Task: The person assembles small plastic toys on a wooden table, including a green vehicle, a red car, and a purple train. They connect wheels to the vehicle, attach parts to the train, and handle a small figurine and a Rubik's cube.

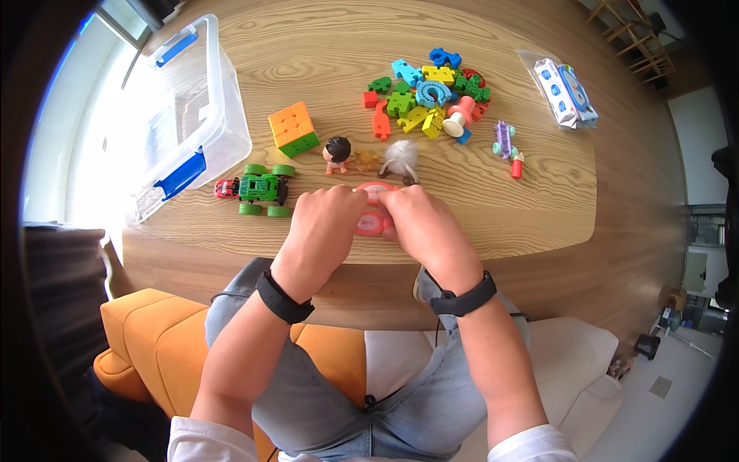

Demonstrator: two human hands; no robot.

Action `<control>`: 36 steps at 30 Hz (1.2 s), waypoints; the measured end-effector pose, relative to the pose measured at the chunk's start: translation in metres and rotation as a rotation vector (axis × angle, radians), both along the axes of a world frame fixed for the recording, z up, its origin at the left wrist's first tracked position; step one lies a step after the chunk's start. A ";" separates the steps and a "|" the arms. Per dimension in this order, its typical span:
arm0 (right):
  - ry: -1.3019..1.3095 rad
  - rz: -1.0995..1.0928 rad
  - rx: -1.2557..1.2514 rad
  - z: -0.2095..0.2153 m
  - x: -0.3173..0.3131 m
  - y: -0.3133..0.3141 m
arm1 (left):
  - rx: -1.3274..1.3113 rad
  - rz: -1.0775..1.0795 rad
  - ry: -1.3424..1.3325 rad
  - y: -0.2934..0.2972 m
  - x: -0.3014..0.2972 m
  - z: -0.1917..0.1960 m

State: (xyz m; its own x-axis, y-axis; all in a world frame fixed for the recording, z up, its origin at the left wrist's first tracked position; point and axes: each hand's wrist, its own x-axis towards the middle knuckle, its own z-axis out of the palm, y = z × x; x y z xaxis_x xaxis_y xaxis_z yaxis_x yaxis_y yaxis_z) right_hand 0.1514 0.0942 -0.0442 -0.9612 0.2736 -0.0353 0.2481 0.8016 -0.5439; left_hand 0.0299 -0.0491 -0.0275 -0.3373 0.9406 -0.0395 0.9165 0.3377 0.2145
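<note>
Far left, clear bin (232, 104) with blue latches, then green toy truck (263, 187) and orange-topped puzzle cube (293, 129). At the near table edge, left hand (326, 219) and right hand (422, 222) grasp the pinkish-red toy (371, 224) between them, fingers curled in, tips mostly hidden; dark-haired figurine (336, 154) and fluffy white figurine (400, 159) stand just beyond. Farther right, colourful block pile (401, 104), small purple wheeled toy (504, 140), white-blue packet (560, 94).

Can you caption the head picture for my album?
Left hand and right hand hold a pink toy, a green toy truck nearby.
</note>
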 end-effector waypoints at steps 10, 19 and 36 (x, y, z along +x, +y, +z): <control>-0.110 -0.015 -0.064 0.001 0.001 0.002 | -0.046 0.099 -0.089 0.005 0.005 0.007; -0.031 -0.078 -0.265 0.010 0.006 0.020 | -0.020 0.104 -0.207 0.015 0.008 0.015; 0.028 -0.833 0.053 0.004 0.074 0.140 | 0.182 0.155 -0.226 0.039 0.010 0.011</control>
